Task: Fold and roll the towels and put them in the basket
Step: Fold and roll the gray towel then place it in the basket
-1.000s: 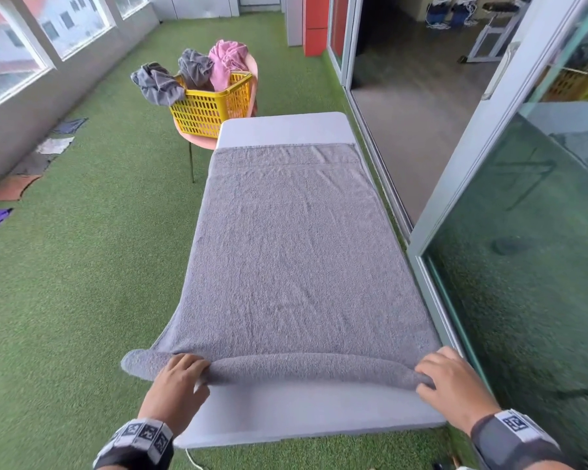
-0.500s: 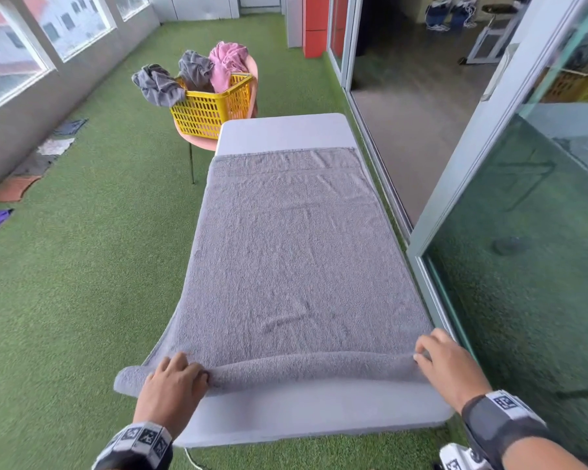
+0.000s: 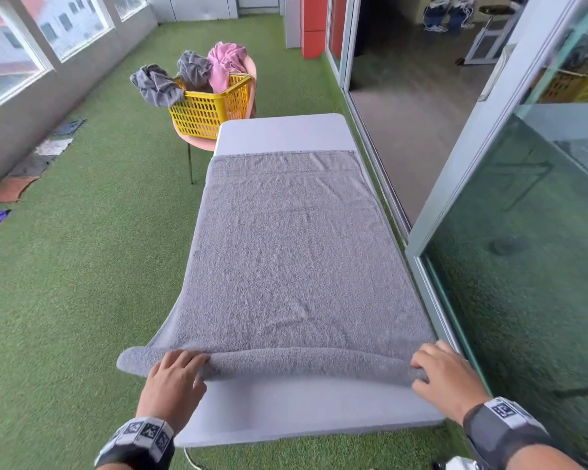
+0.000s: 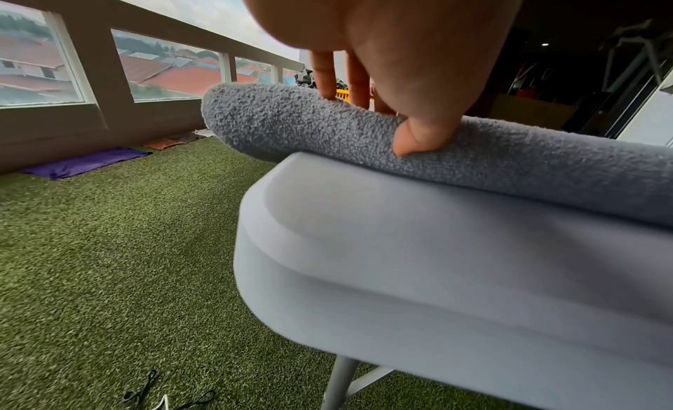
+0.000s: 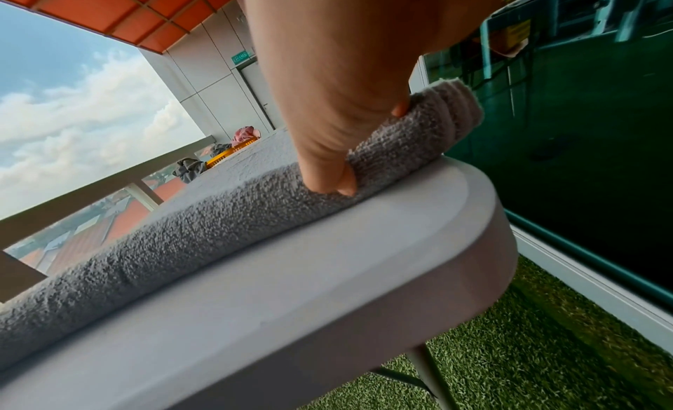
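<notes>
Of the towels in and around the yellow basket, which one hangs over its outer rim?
The grey towel at the basket's left corner: it droops outside the rim, while the other grey towel and the pink towel stay piled inside.

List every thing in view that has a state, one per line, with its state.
Grey terry towel: flat on the table, near edge rolled.
Left hand: grips the roll's left end.
Right hand: grips the roll's right end.
Yellow plastic basket: holds crumpled grey and pink towels.
Glass sliding door: open.
</notes>
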Motion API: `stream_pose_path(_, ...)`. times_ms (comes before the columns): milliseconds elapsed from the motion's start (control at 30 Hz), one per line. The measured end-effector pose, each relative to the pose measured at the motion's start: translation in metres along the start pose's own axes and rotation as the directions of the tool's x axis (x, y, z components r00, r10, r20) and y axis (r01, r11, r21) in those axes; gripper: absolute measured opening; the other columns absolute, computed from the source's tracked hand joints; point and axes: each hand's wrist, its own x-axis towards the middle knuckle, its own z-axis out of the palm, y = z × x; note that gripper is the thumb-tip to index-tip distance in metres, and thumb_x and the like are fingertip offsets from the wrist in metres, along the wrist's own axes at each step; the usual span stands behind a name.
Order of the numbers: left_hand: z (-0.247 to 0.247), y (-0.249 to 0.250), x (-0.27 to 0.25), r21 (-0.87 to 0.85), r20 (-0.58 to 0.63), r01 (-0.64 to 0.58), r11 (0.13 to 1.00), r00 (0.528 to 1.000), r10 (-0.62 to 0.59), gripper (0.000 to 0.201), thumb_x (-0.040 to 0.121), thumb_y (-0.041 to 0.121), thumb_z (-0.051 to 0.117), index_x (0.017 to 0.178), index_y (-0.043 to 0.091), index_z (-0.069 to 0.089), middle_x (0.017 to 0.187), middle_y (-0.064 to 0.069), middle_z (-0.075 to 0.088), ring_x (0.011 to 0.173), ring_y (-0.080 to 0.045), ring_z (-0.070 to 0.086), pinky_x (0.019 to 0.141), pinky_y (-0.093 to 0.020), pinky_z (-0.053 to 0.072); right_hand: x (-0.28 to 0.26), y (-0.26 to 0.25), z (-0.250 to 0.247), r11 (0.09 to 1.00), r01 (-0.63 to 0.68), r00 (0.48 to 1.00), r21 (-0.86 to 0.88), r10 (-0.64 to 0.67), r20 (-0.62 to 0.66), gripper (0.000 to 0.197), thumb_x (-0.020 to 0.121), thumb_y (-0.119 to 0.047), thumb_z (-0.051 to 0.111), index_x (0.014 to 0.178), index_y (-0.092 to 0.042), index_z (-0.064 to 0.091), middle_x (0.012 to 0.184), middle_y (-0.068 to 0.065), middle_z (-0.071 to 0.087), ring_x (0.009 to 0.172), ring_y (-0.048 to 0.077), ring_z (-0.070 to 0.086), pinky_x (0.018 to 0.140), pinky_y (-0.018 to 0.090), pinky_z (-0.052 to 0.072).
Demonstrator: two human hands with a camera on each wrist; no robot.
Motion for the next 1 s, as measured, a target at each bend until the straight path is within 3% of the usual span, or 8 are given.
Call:
stream_pose_path(67, 0.001, 0.001, 0.002, 0.009, -0.015, -0.002, 1.0, 1.0, 0.003, 0.04, 0.069, 0.028, 0.083, 0.107, 0.029, 0.072, 0.109, 0.014, 0.068, 0.103, -0.017, 0.059, 0.082, -0.039, 0.053, -0.001, -0.004, -0.008, 1.0, 0.011, 0.999, -0.009, -0.011, 0.032, 0.007, 0.086, -0.04, 0.054, 0.09, -0.034, 0.056, 0.093, -0.021, 0.05, 0.099, 0.003, 0.041, 0.085, 0.022, 0.042)
stream_pose_path(200, 0.0, 0.0, 0.002, 0.038, -0.028, 0.006, 0.999, 1.0, -0.005, 0.028, 0.067, 0.032, 0.081, 0.094, 0.031, 0.074, 0.1, 0.015, 0.066, 0.097, -0.019, 0.056, 0.076, -0.043, 0.051, -0.001, -0.007, -0.013, 1.0, 0.01, 0.996, 0.018, -0.012, 0.087, 0.017, 0.084, -0.037, 0.053, 0.073, -0.025, 0.055, 0.08, -0.013, 0.052, 0.088, 0.003, 0.039, 0.065, 0.019, 0.032)
stream_pose_path(333, -0.002, 0.0, -0.003, 0.059, -0.023, -0.018, 0.998, 1.0, 0.02, 0.008, 0.07, 0.038, 0.067, 0.074, 0.032, 0.069, 0.091, 0.015, 0.059, 0.089, -0.015, 0.048, 0.072, -0.04, 0.046, 0.003, -0.002, -0.013, 0.998, -0.022, 0.996, 0.05, 0.017, 0.091, 0.027, 0.089, -0.036, 0.053, 0.068, -0.019, 0.058, 0.082, -0.011, 0.055, 0.092, 0.004, 0.041, 0.079, 0.024, 0.035)
stream_pose_path(567, -0.006, 0.004, -0.006, 0.083, 0.012, -0.001, 0.997, 1.0, 0.0, 0.019, 0.071, 0.036, 0.078, 0.062, 0.038, 0.061, 0.075, 0.016, 0.038, 0.073, -0.007, 0.037, 0.064, -0.029, 0.034, 0.013, -0.007, -0.007, 0.987, -0.088, 0.993, 0.134, 0.097, -0.064, 0.024, 0.098, -0.021, 0.05, 0.077, -0.03, 0.06, 0.086, -0.012, 0.048, 0.067, 0.003, 0.056, 0.069, 0.031, 0.055)
stream_pose_path(767, -0.004, 0.007, -0.002, -0.103, 0.0, 0.074, 0.992, 0.997, -0.075, 0.021, 0.078, 0.01, 0.078, 0.083, 0.028, 0.067, 0.073, 0.012, 0.052, 0.05, -0.01, 0.048, 0.044, -0.022, 0.028, 0.0, -0.009, -0.002, 0.996, -0.033, 0.998, 0.079, 0.037, -0.058, 0.017, 0.085, -0.031, 0.052, 0.094, -0.042, 0.043, 0.097, -0.025, 0.045, 0.098, -0.004, 0.044, 0.088, 0.031, 0.039)
stream_pose_path(867, -0.001, 0.007, -0.002, -0.17, -0.119, 0.02, 0.985, 0.992, -0.041, 0.01, 0.086, 0.017, 0.064, 0.093, 0.023, 0.067, 0.084, 0.008, 0.054, 0.065, -0.016, 0.055, 0.05, -0.026, 0.039, -0.003, -0.008, 0.0, 1.0, -0.018, 1.0, 0.01, 0.018, -0.022, 0.029, 0.086, -0.038, 0.054, 0.112, -0.048, 0.045, 0.113, -0.03, 0.046, 0.113, -0.004, 0.042, 0.094, 0.031, 0.035)
stream_pose_path(933, 0.002, 0.004, -0.002, -0.156, -0.123, -0.014, 0.988, 0.992, -0.006, 0.023, 0.086, 0.028, 0.047, 0.098, 0.021, 0.066, 0.093, 0.008, 0.056, 0.082, -0.017, 0.055, 0.063, -0.032, 0.05, -0.003, -0.007, 0.002, 1.0, -0.019, 1.0, -0.023, 0.018, -0.025, 0.034, 0.087, -0.038, 0.056, 0.119, -0.047, 0.049, 0.118, -0.028, 0.049, 0.117, 0.0, 0.045, 0.096, 0.033, 0.039)
stream_pose_path(1000, 0.004, -0.001, -0.004, -0.08, -0.088, -0.041, 0.996, 0.996, 0.034, 0.036, 0.077, 0.033, 0.047, 0.105, 0.022, 0.067, 0.103, 0.01, 0.059, 0.095, -0.017, 0.053, 0.077, -0.036, 0.053, -0.003, -0.006, 0.002, 0.999, -0.03, 0.999, -0.029, 0.03, -0.011, 0.028, 0.086, -0.037, 0.054, 0.112, -0.048, 0.053, 0.111, -0.027, 0.051, 0.111, 0.002, 0.048, 0.094, 0.034, 0.042)
